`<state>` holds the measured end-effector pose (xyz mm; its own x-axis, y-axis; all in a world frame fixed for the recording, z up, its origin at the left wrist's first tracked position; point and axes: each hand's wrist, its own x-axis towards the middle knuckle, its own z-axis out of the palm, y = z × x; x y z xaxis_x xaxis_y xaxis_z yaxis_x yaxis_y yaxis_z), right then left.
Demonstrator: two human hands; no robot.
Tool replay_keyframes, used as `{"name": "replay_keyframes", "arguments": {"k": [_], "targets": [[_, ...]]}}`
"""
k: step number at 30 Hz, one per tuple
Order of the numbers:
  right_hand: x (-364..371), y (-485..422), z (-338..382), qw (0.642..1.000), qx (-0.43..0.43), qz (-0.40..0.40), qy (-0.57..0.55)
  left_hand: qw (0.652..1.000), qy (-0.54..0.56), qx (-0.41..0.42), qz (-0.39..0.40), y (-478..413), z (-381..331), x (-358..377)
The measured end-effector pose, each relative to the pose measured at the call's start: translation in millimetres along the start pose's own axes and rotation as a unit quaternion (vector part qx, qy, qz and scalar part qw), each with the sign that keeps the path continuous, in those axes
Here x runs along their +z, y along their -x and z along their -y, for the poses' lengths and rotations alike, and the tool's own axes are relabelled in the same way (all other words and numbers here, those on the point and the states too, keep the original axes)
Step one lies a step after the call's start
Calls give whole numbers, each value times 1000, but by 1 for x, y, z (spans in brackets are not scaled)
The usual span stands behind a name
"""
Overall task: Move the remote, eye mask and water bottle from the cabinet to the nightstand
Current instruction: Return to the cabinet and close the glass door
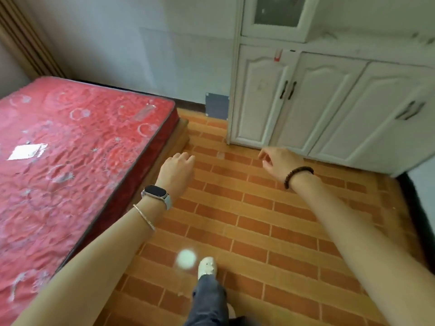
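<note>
Cabinet (329,97) doors at upper right of the frame are closed; remote, eye mask and bottle are not visible. Left hand (176,170) and right hand (280,162) hang empty, loosely curled, at centre frame. Best approach: grip the dark handles (288,90) squarely.

You see through one wide head camera, tilted forward and down over the brick-patterned floor (259,220). The white cabinet (329,102) stands near at 1 o'clock, the red mattress (70,149) close at 10 o'clock.
</note>
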<state>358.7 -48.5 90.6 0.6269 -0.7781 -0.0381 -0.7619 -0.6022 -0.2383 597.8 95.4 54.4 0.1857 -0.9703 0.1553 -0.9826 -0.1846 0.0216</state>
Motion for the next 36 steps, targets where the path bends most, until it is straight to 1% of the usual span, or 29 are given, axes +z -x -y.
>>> {"name": "replay_keyframes", "arguments": {"k": [6, 10, 13, 19, 26, 29, 33, 36], "targets": [[-32, 40, -94, 991, 128, -44, 6, 990, 39, 136, 1, -88, -96, 10], [-43, 54, -148, 975, 214, -64, 6, 976, 69, 205, 3, -144, -154, 18], [-59, 55, -180, 962, 266, -63, 1, 966, 71, 248, 11, -186, -188, 23], [-98, 48, -230, 940, 326, -101, 4, 943, 82, 321, -9, -262, -244, 32], [-105, 87, -278, 903, 408, -133, -22, 910, 83, 406, 7, -304, -322, 42], [-108, 106, -304, 889, 436, -140, -21, 891, 82, 446, 5, -319, -364, 47], [-115, 131, -356, 871, 469, -144, -15, 863, 91, 497, 10, -331, -433, 51], [-125, 144, -400, 869, 474, -141, -7, 852, 95, 514, 6, -337, -484, 52]]}}
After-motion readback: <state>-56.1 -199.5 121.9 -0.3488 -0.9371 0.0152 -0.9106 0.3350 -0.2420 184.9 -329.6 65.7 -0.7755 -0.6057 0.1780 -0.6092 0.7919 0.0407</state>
